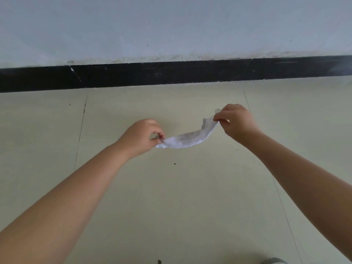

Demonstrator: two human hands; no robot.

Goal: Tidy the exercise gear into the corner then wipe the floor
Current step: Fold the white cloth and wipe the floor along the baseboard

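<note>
A small white wipe, greyed with dirt along its middle, hangs stretched between both hands above the pale tiled floor. My left hand pinches its lower left end between thumb and fingertips. My right hand pinches the upper right end, held a little higher and farther out. The wipe sags slightly between them and does not touch the floor. No exercise gear is in view.
A black skirting board runs along the foot of a white wall straight ahead. Small dark specks lie on the tiles below the wipe. A grey object shows at the bottom right edge.
</note>
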